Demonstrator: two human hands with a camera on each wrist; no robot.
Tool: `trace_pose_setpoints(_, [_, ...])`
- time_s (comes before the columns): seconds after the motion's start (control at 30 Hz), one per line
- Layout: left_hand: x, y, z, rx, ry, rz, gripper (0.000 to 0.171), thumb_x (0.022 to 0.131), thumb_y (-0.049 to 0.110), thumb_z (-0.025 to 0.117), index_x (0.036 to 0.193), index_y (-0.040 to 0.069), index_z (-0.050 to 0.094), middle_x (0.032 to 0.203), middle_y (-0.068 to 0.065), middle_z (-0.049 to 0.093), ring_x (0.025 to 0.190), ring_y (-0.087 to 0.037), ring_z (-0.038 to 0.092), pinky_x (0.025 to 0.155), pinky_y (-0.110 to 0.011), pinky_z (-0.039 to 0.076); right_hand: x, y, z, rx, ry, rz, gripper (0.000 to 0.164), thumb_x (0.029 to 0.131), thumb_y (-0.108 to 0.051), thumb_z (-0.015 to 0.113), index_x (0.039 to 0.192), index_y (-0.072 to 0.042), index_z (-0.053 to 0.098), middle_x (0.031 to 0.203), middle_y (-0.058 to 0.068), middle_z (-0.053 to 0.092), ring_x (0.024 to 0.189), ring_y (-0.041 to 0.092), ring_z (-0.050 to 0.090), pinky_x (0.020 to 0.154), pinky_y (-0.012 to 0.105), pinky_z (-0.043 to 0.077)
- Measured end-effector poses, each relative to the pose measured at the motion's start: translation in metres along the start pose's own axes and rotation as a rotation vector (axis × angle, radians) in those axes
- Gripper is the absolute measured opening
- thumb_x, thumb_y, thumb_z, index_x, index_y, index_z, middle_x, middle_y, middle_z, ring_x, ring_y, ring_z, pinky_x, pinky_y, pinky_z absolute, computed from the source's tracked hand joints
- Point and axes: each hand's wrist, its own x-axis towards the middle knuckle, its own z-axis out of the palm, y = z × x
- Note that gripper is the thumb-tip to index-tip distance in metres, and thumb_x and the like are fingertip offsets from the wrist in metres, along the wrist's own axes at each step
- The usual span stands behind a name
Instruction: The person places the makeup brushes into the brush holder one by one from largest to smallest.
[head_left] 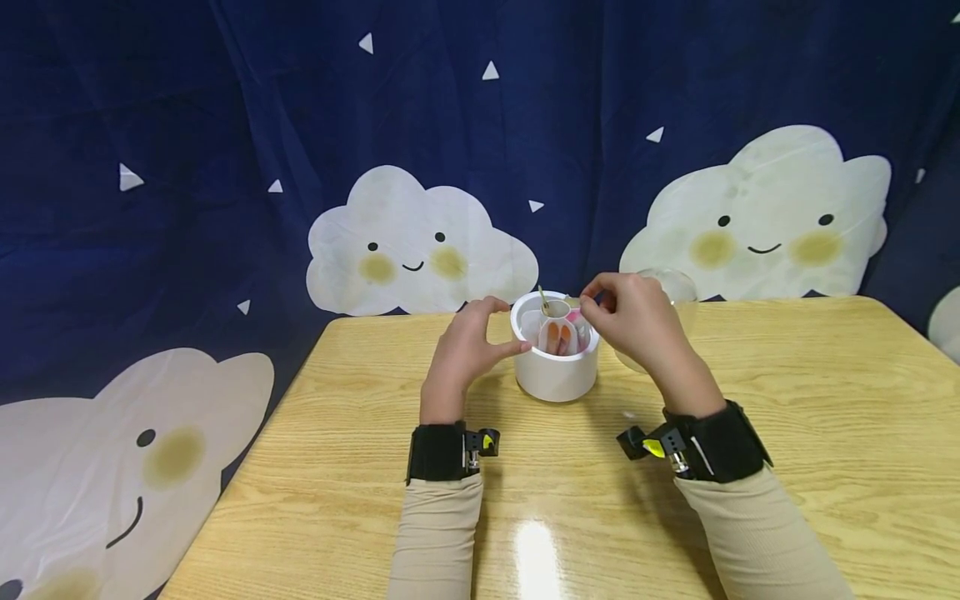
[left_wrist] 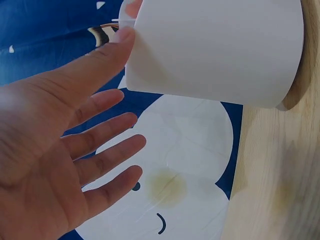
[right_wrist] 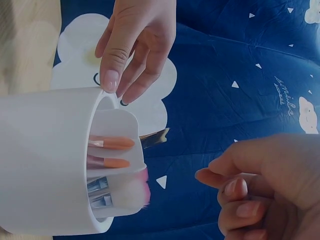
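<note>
A white round holder (head_left: 557, 377) stands on the table with several makeup brushes inside. Two have orange bristles (right_wrist: 117, 143); beside them are pink-and-white bristles (right_wrist: 135, 190), and a thin dark-gold tip (right_wrist: 156, 138) juts out at the far side. My left hand (head_left: 467, 346) rests its thumb on the holder's rim, the other fingers spread and fairly straight, as the left wrist view also shows. Over the holder's right side, my right hand (head_left: 633, 321) has its fingers curled, with thumb and index fingertips together. In the right wrist view, nothing shows between those fingertips.
A clear, see-through cover (head_left: 678, 290) stands behind my right hand, partly hidden by it. The wooden table (head_left: 345, 467) ends a short way behind the holder. Beyond it hangs a dark blue curtain (head_left: 420, 100) with clouds and small triangles.
</note>
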Motion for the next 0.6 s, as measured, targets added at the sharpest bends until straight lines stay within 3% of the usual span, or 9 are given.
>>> trace_pose_setpoints(0.33, [0.0003,-0.0032,0.0002,0.046,0.027,-0.065,0.045,0.092,0.031,0.077,0.131,0.012,0.064,0.136,-0.009,0.063,0.128,-0.028,0.058,0.101,-0.048,0.05,0.0003,0.0,0.0005,-0.006,-0.009,-0.001,0.017,0.092,-0.015,0.062,0.091,-0.002,0.073,0.065,0.005,0.056,0.063,0.023,0.051,0.057,0.034,0.038])
trace_pose_setpoints(0.47, [0.0021,-0.0046,0.0014,0.073,0.027,-0.055,0.035,0.095,0.029,0.074,0.127,0.014,0.07,0.133,-0.007,0.065,0.127,-0.028,0.059,0.099,-0.049,0.051,0.0003,-0.001,0.0002,-0.011,-0.014,0.002,0.018,0.093,-0.016,0.062,0.091,-0.002,0.073,0.066,0.005,0.056,0.064,0.023,0.051,0.057,0.034,0.038])
trace_pose_setpoints(0.6, [0.0031,-0.0054,0.0025,0.068,-0.016,-0.032,0.033,0.099,0.026,0.069,0.129,0.012,0.071,0.135,-0.007,0.065,0.132,-0.027,0.055,0.105,-0.047,0.048,0.0003,-0.0012,0.0002,-0.022,-0.013,0.004,0.018,0.093,-0.015,0.062,0.092,-0.002,0.073,0.066,0.006,0.056,0.064,0.024,0.051,0.057,0.034,0.038])
